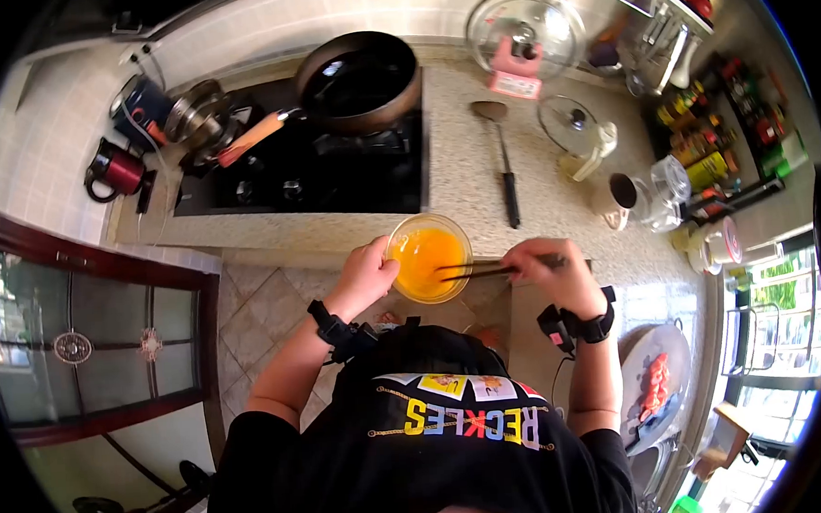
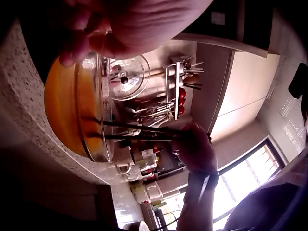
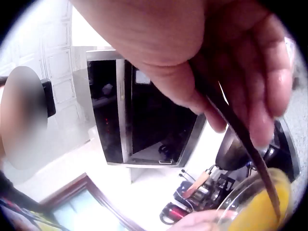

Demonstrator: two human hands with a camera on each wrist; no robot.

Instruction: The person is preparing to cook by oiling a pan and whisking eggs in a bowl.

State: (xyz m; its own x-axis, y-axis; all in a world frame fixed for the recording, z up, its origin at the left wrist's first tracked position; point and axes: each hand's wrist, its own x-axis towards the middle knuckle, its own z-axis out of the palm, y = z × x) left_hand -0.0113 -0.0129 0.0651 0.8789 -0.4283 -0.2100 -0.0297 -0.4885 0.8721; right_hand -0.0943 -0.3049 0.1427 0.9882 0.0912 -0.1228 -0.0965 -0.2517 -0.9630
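Observation:
A clear glass bowl of orange-yellow liquid is held in front of the body, by the counter's front edge. The left hand grips its left rim; in the left wrist view that hand shows above the bowl. Dark chopsticks are pinched in the right hand, their tips in the liquid. In the right wrist view the right hand has its fingers bent around the chopsticks, above the bowl.
A dark wok with a wooden handle sits on the black stove. On the counter lie a spatula and a glass lid, with a mug further right. A round plate with red food is at the right.

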